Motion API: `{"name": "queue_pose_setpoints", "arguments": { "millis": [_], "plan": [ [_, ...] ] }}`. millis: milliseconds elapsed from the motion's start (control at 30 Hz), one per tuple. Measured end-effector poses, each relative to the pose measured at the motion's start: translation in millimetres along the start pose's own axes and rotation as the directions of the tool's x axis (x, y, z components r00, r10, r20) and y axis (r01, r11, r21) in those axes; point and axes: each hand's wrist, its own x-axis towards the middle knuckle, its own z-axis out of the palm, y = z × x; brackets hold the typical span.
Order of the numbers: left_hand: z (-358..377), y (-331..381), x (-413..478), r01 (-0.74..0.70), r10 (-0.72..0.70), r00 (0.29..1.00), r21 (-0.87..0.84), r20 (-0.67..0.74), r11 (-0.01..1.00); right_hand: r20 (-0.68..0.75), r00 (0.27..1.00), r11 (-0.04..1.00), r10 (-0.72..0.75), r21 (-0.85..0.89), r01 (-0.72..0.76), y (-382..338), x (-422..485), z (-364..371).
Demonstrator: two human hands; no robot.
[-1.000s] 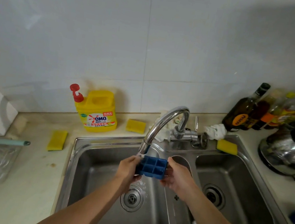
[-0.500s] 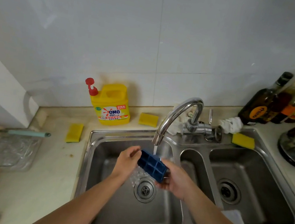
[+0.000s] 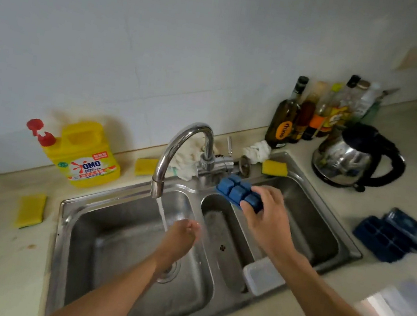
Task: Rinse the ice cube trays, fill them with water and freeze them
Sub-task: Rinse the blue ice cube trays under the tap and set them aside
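Note:
My right hand (image 3: 265, 214) grips a small blue ice cube tray (image 3: 236, 191), turned bottom up, above the divider between the two sink basins, near the tap's base. My left hand (image 3: 184, 230) is over the left basin (image 3: 98, 244) with its fingers loosely curled, right beside the stream of water running from the curved chrome tap (image 3: 176, 150); it holds nothing. More dark blue ice cube trays (image 3: 392, 236) lie stacked on the counter right of the sink.
A yellow detergent jug (image 3: 84, 156) stands back left, with yellow sponges (image 3: 31, 209) around the sink. Several bottles (image 3: 312, 113) and a steel kettle (image 3: 349, 156) stand back right. A white container (image 3: 263, 275) rests on the sink's front edge.
My right hand has carried the tray out of the water stream to the right and flipped it bottom up. My left hand let go of it and stays by the stream.

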Motion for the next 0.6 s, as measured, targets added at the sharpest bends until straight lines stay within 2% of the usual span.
{"name": "queue_pose_setpoints", "arguments": {
  "millis": [100,167,233,300,367,433,500,600],
  "plan": [
    [23,23,5,-0.030,0.030,0.999,-0.005,0.024,1.000,-0.157,0.984,0.994,-0.087,0.052,0.096,8,15,-50],
    [39,38,7,-0.031,0.031,1.000,-0.009,-0.008,0.999,-0.274,0.951,0.982,-0.140,0.085,0.169,18,23,-79],
    [56,52,9,-0.023,0.023,0.999,-0.002,-0.038,1.000,-0.314,0.938,0.977,-0.149,0.096,0.188,41,26,-96],
    [75,68,9,-0.041,0.042,0.998,0.043,-0.040,0.998,-0.249,0.965,0.996,-0.080,0.026,0.090,81,22,-99],
    [95,82,9,-0.053,0.059,0.997,0.110,-0.053,0.993,-0.024,0.992,0.978,0.127,-0.163,-0.129,133,3,-95],
    [114,93,5,-0.047,0.061,0.993,0.134,-0.096,0.990,0.194,0.934,0.923,0.301,-0.305,-0.234,175,-24,-94],
    [133,101,2,-0.052,0.077,0.986,0.163,-0.146,0.985,0.205,0.932,0.938,0.299,-0.244,-0.247,194,-32,-102],
    [157,110,1,0.008,0.023,0.984,0.172,-0.175,0.985,0.011,0.996,0.996,0.084,-0.043,-0.083,183,-12,-124]
  ]
}}
